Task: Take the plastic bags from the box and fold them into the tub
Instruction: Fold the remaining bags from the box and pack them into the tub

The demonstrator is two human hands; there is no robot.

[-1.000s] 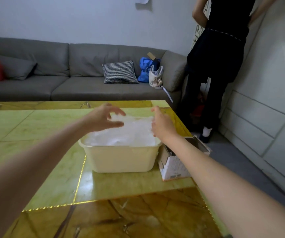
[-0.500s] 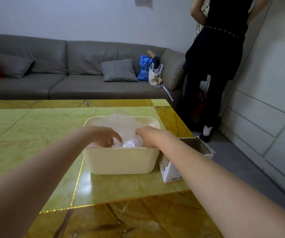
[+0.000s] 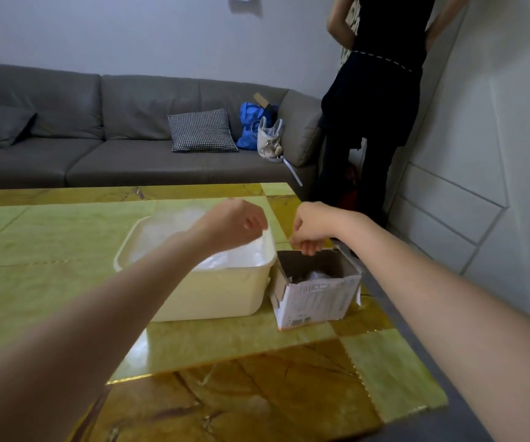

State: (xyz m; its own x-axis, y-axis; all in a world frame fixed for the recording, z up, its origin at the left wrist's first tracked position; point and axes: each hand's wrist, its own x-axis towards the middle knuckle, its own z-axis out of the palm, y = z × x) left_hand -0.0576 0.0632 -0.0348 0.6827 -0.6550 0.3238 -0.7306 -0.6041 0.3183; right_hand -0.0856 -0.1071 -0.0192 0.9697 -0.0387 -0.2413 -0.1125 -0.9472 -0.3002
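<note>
A: Both hands up over the table (image 3: 50,250)! The left hand (image 3: 235,223) hovers above the cream tub (image 3: 212,288), fingers curled loosely, nothing plainly in them.

B: And the right hand (image 3: 310,226)?

A: Just above the cardboard box's (image 3: 316,296) far rim, fingers curled down; whether they pinch anything, I cannot tell.

B: The plastic bags?

A: Clear plastic bags (image 3: 225,258) piled in the tub; more plastic (image 3: 316,275) in the box, at the tub's three o'clock, touching it.

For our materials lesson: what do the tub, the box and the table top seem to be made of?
Tub: cream plastic, smooth with rounded moulded rim. Box: printed cardboard, with torn edges and a grey-brown inside. Table top: glossy green-and-amber stone-look slabs, veined and reflective; real marble or veneer is unclear.
</note>
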